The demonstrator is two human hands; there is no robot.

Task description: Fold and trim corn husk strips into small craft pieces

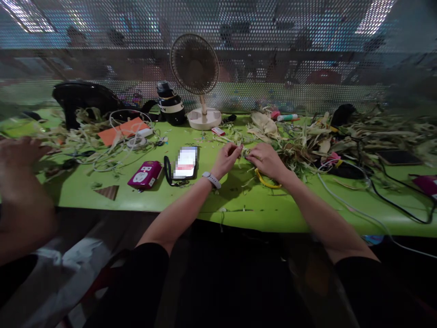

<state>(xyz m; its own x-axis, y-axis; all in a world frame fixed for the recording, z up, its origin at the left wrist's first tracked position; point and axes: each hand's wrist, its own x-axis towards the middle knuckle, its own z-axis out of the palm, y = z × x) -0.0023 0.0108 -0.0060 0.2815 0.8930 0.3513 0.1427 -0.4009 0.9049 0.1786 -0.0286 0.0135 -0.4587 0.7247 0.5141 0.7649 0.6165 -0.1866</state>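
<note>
My left hand, with a pale band on its wrist, is closed in a pinch above the green table. What lies between its fingertips is small and partly hidden. Just across from it, my right hand is closed, its fingertips close to the left ones. A curved yellow handle shows below the right palm, and a greyish tip sits at those fingers; the tool's kind is unclear. Dry husks and plant strips are heaped beside and behind my right hand.
Left of my hands lie a phone and a purple box. Behind them stand a fan and a black bottle before a perforated screen. Cables cross the right side. Another person's hand is at far left.
</note>
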